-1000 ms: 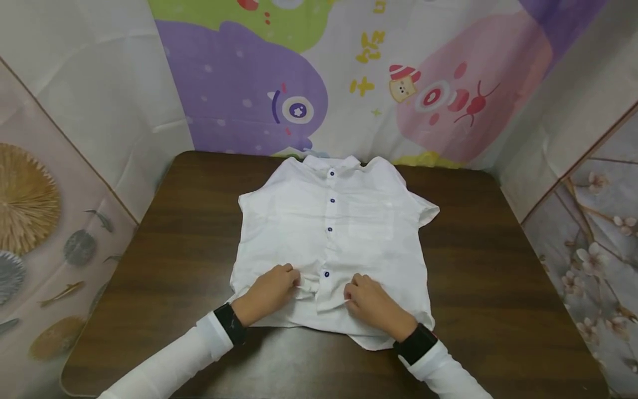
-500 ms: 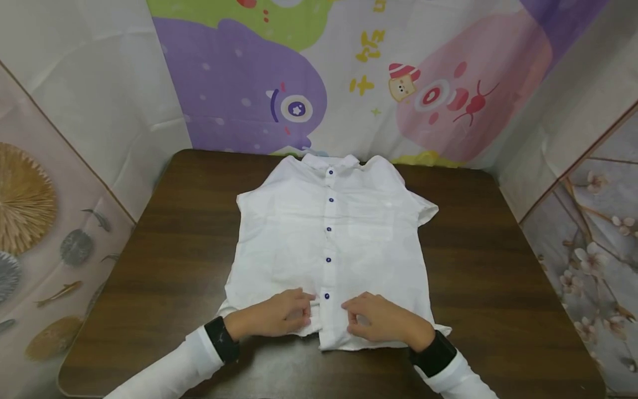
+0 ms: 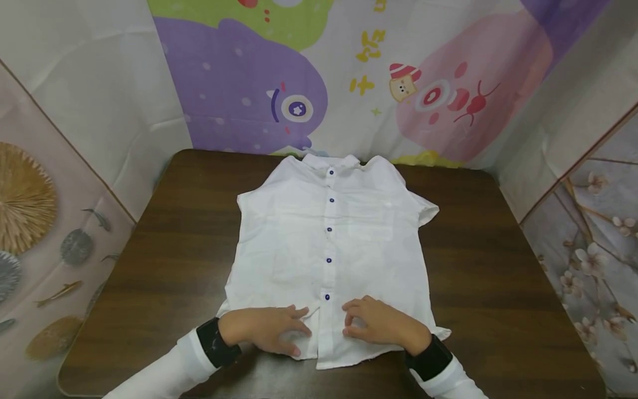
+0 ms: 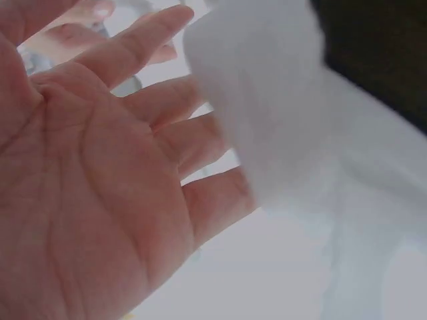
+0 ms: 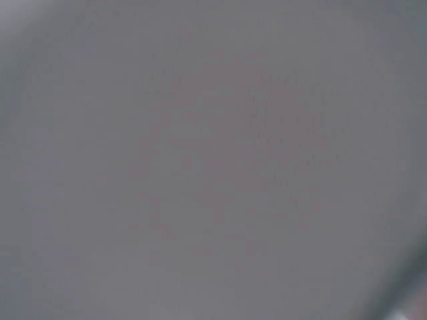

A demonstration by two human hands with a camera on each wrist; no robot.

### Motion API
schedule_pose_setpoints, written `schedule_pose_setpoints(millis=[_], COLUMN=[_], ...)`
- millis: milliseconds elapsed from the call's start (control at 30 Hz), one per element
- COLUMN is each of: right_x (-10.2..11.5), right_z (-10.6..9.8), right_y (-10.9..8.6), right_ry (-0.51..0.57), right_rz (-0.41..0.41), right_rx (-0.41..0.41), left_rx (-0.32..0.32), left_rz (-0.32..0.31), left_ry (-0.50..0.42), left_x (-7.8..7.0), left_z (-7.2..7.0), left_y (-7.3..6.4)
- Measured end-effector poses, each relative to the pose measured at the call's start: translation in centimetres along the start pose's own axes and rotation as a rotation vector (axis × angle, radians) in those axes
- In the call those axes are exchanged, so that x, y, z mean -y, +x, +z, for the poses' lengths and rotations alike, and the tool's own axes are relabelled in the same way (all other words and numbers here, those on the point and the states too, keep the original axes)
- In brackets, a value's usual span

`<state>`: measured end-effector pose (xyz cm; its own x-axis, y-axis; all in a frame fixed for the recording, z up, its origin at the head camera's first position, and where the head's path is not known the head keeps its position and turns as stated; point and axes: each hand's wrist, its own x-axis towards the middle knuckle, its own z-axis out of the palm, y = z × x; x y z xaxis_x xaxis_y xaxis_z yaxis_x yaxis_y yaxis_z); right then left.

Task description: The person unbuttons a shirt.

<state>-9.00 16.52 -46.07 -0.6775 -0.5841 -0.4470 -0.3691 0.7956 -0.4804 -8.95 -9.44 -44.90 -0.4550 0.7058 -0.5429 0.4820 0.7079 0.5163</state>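
Note:
A white short-sleeved button-up shirt (image 3: 294,238) lies front side up, its collar near the far edge and its hem toward me. Several dark blue buttons run down its middle. My left hand (image 3: 266,330) is over the lower left of the shirt, fingers spread beside the button placket. In the left wrist view the palm (image 4: 100,180) faces the camera, and white cloth (image 4: 267,113) hides some fingertips. On the other side of the placket my right hand (image 3: 381,321) rests on the shirt with loosely bent fingers. The right wrist view is a grey blur.
The shirt is on a dark brown wooden table (image 3: 498,277) with rounded corners. A cartoon-printed cloth (image 3: 239,83) hangs behind the far edge. Patterned panels (image 3: 588,221) stand at both sides.
Both hands have moved toward me, and the folded-up hem now lies flat, with the lower buttons showing. The left hand's fingers went from pinching the cloth to spread; the right hand's fingers have loosened.

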Motion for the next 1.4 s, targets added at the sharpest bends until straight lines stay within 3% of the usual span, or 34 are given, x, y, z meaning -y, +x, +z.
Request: schedule_pose_setpoints(millis=[200,333,567,700,833,1100,1267,1400], right_x=[0.4,0.9,2.3,3.2,3.5,3.5,3.5,3.6], right_z=[-0.9,-1.6,-2.2,-1.9,-1.2,0.7,1.6,2.3], right_y=[-0.1,0.2,1.6,2.5,3.4,4.9,5.4,5.7], right_ry=[0.078,0.122,0.178,0.195,0.178,0.104,0.046,0.016], right_rz=[0.018,0.031,0.091,0.138,0.179,0.275,0.302,0.307], right_rx=[-0.025,-0.144,-0.322,-0.339,-0.301,-0.287,-0.34,-0.396], left_rx=[-0.12,-0.225,-0.421,-0.529,-0.608,-0.633,-0.61,-0.597], left_rz=[0.032,0.069,0.068,0.055,0.044,0.0,-0.034,-0.043], left_ry=[0.004,-0.044,-0.124,-0.126,-0.144,-0.247,-0.285,-0.266], left_x=[-0.2,0.1,-0.2,-0.3,-0.1,0.3,0.4,0.4], left_z=[-1.2,-1.9,-3.0,-2.9,-2.3,-0.9,-0.1,0.5], left_y=[-0.3,-0.2,0.3,0.9,1.6,3.2,3.9,4.2])
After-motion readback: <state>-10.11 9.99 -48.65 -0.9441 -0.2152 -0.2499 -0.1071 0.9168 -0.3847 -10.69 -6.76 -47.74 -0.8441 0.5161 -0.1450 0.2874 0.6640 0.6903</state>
